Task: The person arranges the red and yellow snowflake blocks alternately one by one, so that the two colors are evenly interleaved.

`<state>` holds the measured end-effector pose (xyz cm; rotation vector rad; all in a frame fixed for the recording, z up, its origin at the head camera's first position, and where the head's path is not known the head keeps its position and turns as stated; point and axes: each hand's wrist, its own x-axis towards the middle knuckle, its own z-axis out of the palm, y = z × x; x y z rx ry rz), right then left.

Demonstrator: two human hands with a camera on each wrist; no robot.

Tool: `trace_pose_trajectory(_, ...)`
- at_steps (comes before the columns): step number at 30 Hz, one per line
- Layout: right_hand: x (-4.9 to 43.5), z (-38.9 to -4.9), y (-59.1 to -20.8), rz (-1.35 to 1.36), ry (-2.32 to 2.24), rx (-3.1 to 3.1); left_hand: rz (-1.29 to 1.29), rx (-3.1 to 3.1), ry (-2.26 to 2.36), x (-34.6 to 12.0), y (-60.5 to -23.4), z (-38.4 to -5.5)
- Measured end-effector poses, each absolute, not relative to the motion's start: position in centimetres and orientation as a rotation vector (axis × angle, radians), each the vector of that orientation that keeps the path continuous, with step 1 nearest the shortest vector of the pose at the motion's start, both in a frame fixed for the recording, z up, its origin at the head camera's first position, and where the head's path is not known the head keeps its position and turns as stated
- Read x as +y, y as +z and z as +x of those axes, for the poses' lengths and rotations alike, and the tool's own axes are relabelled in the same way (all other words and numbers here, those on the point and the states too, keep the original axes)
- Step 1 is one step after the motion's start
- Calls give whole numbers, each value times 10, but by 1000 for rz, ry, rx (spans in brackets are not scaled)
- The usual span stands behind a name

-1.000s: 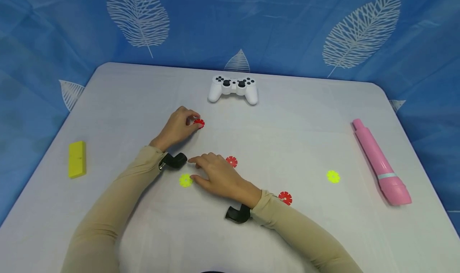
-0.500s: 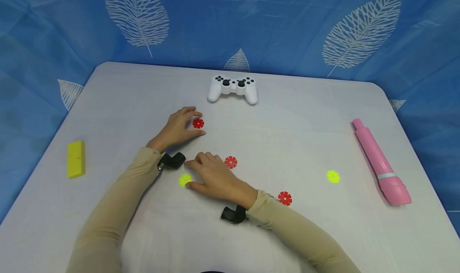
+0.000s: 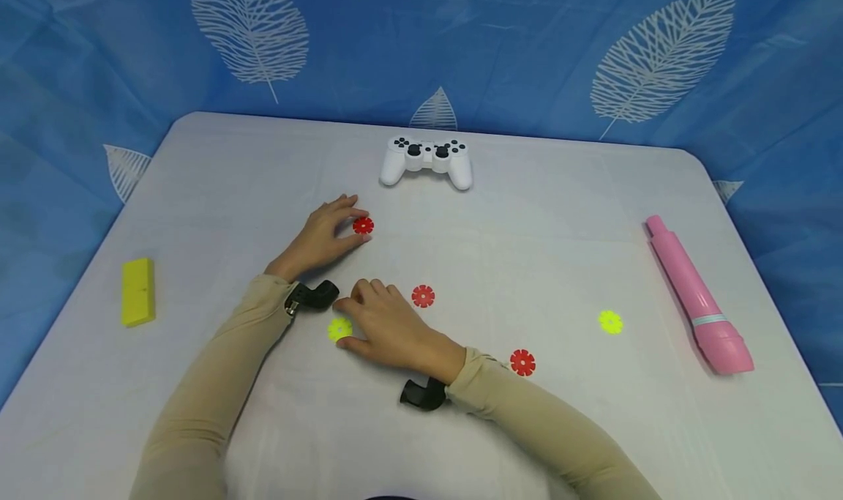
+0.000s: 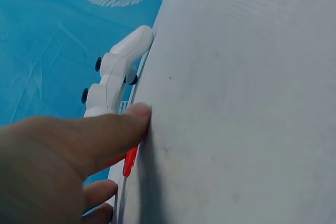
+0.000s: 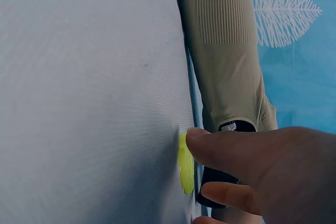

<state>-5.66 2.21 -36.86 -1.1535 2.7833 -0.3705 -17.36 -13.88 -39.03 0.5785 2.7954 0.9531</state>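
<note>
My left hand (image 3: 323,235) is around a red notched disc (image 3: 363,225) lying on the white table (image 3: 527,192). Its thumb and forefinger stand apart, one on each side of the disc. In the left wrist view the thumb covers part of that red disc (image 4: 130,162). Nearer the front, my right hand (image 3: 395,328) spreads thumb and forefinger about a yellow notched disc (image 3: 339,329). The right wrist view has the yellow disc (image 5: 185,163) flat on the table, just by the thumb tip. Both hands are low over the tabletop.
More discs lie flat: one red disc (image 3: 424,296) beyond the right hand, another red disc (image 3: 523,362) beside the right sleeve, and a yellow disc (image 3: 610,322) farther right. A white game controller (image 3: 426,162) is at the back, a yellow block (image 3: 138,292) left, a pink flashlight-shaped object (image 3: 699,299) right.
The left thumb and forefinger spread off the red disc, then drew somewhat closer around it. My right hand slid left, bringing its thumb and forefinger to either side of the yellow disc.
</note>
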Motion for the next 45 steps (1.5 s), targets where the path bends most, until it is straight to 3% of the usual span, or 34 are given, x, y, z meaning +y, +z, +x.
trace_pose_trajectory(26, 19, -55, -371, -1207, -408, 2800, 609, 2832, 918, -137, -391, -172)
trace_pose_trajectory(45, 14, -55, -367, -1058, -533, 2732, 618, 2833, 919, -137, -391, -172)
